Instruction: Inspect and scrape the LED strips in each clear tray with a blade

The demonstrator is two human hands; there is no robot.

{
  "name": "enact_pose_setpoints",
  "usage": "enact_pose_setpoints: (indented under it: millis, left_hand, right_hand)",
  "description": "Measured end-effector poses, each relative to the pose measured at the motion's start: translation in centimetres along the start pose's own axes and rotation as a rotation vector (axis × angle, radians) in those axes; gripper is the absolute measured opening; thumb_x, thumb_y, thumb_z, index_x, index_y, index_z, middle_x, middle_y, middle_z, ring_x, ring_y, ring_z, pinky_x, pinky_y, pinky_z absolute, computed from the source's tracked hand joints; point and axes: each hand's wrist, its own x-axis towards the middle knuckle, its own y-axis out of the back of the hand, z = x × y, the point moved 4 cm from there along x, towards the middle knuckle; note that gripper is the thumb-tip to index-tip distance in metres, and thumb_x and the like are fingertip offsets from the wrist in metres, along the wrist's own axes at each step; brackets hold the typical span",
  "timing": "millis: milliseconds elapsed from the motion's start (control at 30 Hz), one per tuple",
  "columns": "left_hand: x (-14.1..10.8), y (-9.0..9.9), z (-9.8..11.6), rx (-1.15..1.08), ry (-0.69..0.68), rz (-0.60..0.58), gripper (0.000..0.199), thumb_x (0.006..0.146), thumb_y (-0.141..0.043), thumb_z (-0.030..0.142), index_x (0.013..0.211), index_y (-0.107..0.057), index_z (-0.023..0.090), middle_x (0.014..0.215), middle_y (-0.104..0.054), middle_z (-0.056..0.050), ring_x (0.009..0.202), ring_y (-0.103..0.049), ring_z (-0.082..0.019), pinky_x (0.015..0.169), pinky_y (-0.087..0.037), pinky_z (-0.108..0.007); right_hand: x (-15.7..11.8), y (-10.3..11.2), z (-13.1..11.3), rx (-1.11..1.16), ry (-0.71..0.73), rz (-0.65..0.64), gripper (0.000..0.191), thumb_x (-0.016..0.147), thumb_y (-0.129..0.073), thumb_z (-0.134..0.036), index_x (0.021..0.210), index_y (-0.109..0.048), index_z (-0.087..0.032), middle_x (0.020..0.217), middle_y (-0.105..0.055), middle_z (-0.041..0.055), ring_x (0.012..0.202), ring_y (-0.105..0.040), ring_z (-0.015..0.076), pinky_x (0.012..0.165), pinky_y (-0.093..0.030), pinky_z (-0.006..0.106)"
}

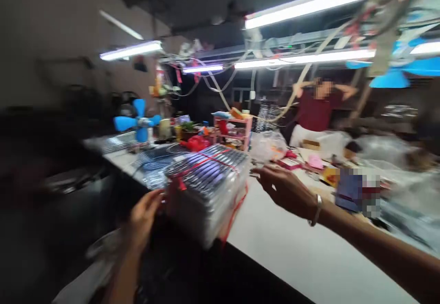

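Bundle [202, 203] of silvery, stacked pieces, wrapped in clear plastic and tied with red string [182, 185], sits at the near edge of the white table [275, 249], its near lower corner seeming to jut past that edge. The left hand [146, 210] is at its left side, fingers partly curled, fingertips touching or just beside the wrap; blur hides which, so I cannot tell whether it has hold of anything. The right hand [287, 189] is loosely open above the table, palm down, fingers reaching toward the bundle's right side, and it appears to hold nothing.

Since the bundle looks bulky and perhaps heavy, steadying it well calls for both palms flat on opposite sides, low down, rather than a pull on the string, which could slip or cut into the wrap. Plastic is likely slick, so broad, even pressure should serve better than fingertips. The overhang is the main risk: weight pushed toward the near edge could tip it, so the left hand would do best supporting from beneath. Behind it, the red bag [197, 143] and pink rack [248, 132] stand close; nudging it backward could knock them.
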Motion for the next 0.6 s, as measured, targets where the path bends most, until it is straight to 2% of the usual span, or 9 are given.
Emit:
enact_pose_setpoints:
  millis: [67, 133, 267, 333, 400, 500, 600]
  left_hand:
    - [-0.4, 0.5, 0.3, 0.017, -0.003, -0.033, 0.055, 0.058, -0.071, 0.066, 0.081, -0.068, 0.016, 0.072, -0.067, -0.003, 0.066, -0.058, -0.018, 0.06, -0.045, -0.028]
    - [-0.8, 0.6, 0.6, 0.036, -0.019, -0.061, 0.051, 0.065, -0.066, 0.064, 0.073, -0.069, 0.014, 0.063, -0.062, -0.002, 0.06, -0.054, -0.016, 0.056, -0.042, -0.026]
    - [-1.6, 0.5, 1.1, 0.055, -0.084, -0.098, 0.052, 0.08, -0.052, 0.062, 0.08, -0.072, 0.014, 0.062, -0.06, -0.003, 0.06, -0.054, -0.016, 0.056, -0.042, -0.027]
    - [-1.6, 0.1, 1.3, 0.083, -0.15, -0.094, 0.047, 0.082, -0.051, 0.057, 0.086, -0.072, 0.015, 0.069, -0.064, -0.005, 0.064, -0.057, -0.018, 0.059, -0.045, -0.029]
    - [-1.0, -0.3, 1.9, 0.129, -0.248, -0.056, 0.037, 0.083, -0.055, 0.049, 0.093, -0.07, 0.016, 0.083, -0.067, -0.008, 0.076, -0.061, -0.021, 0.068, -0.048, -0.033]
    - [0.6, -1.6, 3.5, 0.202, -0.431, -0.021, 0.031, 0.084, -0.056, 0.039, 0.105, -0.066, 0.019, 0.109, -0.064, -0.011, 0.105, -0.058, -0.025, 0.091, -0.045, -0.039]
    - [2.4, -3.5, 5.1, 0.274, -0.58, -0.118, 0.03, 0.085, -0.056, 0.034, 0.111, -0.064, 0.022, 0.116, -0.064, -0.008, 0.113, -0.056, -0.023, 0.103, -0.038, -0.04]
  right_hand:
    - [1.8, -4.4, -2.5, -0.005, 0.158, -0.058, 0.028, 0.091, -0.04, -0.017, 0.099, -0.066, -0.014, 0.08, -0.063, 0.0078, 0.065, -0.055, 0.0138, 0.06, -0.041, 0.027]
    - [4.3, -7.4, -4.0, 0.052, 0.196, -0.095, 0.028, 0.091, -0.039, -0.016, 0.098, -0.066, -0.014, 0.083, -0.063, 0.0086, 0.067, -0.055, 0.0139, 0.062, -0.041, 0.027]
    - [9.9, -11.5, -4.8, 0.348, 0.004, -0.153, 0.021, 0.083, -0.053, -0.016, 0.095, -0.069, -0.016, 0.083, -0.062, 0.0069, 0.07, -0.055, 0.0144, 0.07, -0.041, 0.028]
    - [11.7, -13.2, -5.0, 0.493, -0.069, -0.174, 0.019, 0.079, -0.059, -0.021, 0.094, -0.07, -0.017, 0.076, -0.061, 0.0031, 0.065, -0.053, 0.0131, 0.069, -0.041, 0.028]
    - [12.8, -14.4, -5.4, 0.591, -0.08, -0.159, 0.019, 0.081, -0.059, -0.032, 0.086, -0.07, -0.018, 0.074, -0.06, 0.002, 0.067, -0.052, 0.013, 0.071, -0.042, 0.028]
    - [13.6, -15.5, -5.8, 0.766, -0.126, -0.079, 0.04, 0.083, -0.052, -0.054, 0.069, -0.064, -0.018, 0.079, -0.058, 0.004, 0.077, -0.052, 0.0143, 0.079, -0.042, 0.03]
    - [14.0, -16.4, -6.4, 0.99, -0.204, -0.082, 0.059, 0.081, -0.04, -0.073, 0.056, -0.048, -0.02, 0.063, -0.05, 0.0014, 0.064, -0.05, 0.0125, 0.07, -0.044, 0.029]
